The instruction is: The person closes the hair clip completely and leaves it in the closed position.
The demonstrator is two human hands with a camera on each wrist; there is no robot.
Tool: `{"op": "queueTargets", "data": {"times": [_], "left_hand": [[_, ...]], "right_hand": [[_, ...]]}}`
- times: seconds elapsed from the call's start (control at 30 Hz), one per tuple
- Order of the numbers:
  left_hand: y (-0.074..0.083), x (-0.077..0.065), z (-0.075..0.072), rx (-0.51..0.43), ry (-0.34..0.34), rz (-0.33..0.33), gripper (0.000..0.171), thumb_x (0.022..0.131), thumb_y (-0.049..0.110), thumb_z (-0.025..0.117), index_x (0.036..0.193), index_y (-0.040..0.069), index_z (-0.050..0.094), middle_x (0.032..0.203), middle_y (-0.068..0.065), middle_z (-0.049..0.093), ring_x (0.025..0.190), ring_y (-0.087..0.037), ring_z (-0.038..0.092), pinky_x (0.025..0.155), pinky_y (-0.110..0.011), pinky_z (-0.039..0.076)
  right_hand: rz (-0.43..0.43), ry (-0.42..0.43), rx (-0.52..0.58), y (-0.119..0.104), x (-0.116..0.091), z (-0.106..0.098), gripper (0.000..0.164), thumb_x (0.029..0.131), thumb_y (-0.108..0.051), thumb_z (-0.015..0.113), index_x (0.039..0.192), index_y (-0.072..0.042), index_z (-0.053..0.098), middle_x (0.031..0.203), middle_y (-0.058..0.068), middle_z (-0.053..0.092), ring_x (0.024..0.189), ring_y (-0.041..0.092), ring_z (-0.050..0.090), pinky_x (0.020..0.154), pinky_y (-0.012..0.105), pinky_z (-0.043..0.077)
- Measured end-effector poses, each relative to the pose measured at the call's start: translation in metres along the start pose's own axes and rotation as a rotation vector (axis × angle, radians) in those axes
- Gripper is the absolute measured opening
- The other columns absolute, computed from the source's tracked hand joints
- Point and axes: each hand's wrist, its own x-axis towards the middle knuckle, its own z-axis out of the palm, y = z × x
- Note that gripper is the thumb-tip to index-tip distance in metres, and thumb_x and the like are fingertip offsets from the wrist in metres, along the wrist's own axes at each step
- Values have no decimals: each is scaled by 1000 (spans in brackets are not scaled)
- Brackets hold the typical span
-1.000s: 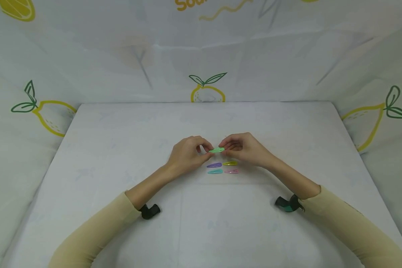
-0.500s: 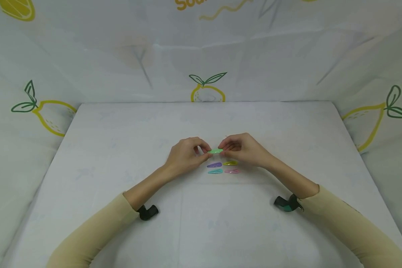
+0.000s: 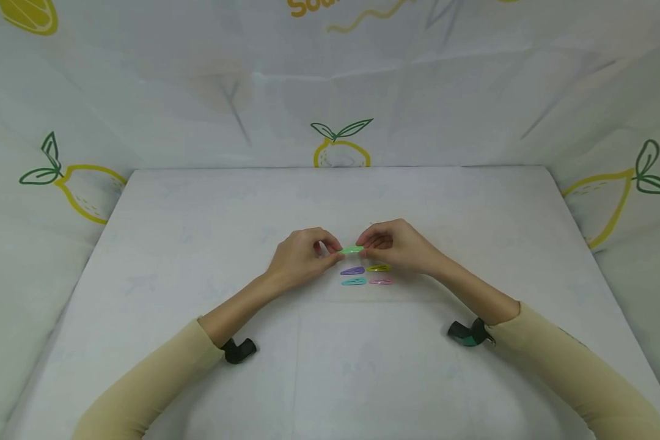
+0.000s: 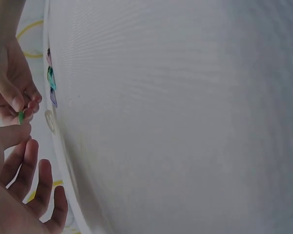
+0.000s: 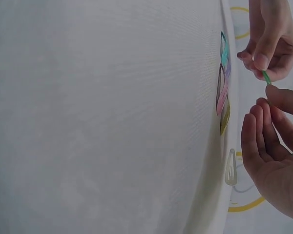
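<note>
A green snap hair clip (image 3: 351,249) is stretched between both hands, above the table. My left hand (image 3: 302,256) pinches its left end between thumb and finger. At the other end, the thumb and fingertips of my right hand (image 3: 398,247) pinch it too. Just nearer than the hands lie a purple hair clip (image 3: 352,271) and a yellow one, the yellow hair clip (image 3: 378,268) on the right. Below them sit a light blue hair clip (image 3: 354,282) and a pink hair clip (image 3: 381,282). The right wrist view also shows a whitish hair clip (image 5: 231,167) near the right hand.
The white-covered table (image 3: 330,366) runs back to a white cloth wall (image 3: 170,110) printed with lemons. More of this cloth hangs at both sides. A black wrist camera (image 3: 239,351) sits under the left forearm, and another black camera (image 3: 464,334) under the right.
Both hands have shifted slightly left and toward the body, carrying the green hair clip along. The clips lying on the table have stayed in place.
</note>
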Motion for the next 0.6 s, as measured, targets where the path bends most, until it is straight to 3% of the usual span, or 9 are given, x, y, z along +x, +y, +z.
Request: {"op": "queueTargets", "data": {"times": [0.6], "left_hand": [[-4,-4,-3,21,-66,-55,4,96,26,81,97,23,82,89,8,76,76,-9,61,64,-28,46]], "right_hand": [[37,-44,-85,1,4,5,15,94,-11,84,108,-6,80,101,7,79,88,15,72,88,23,61]]}}
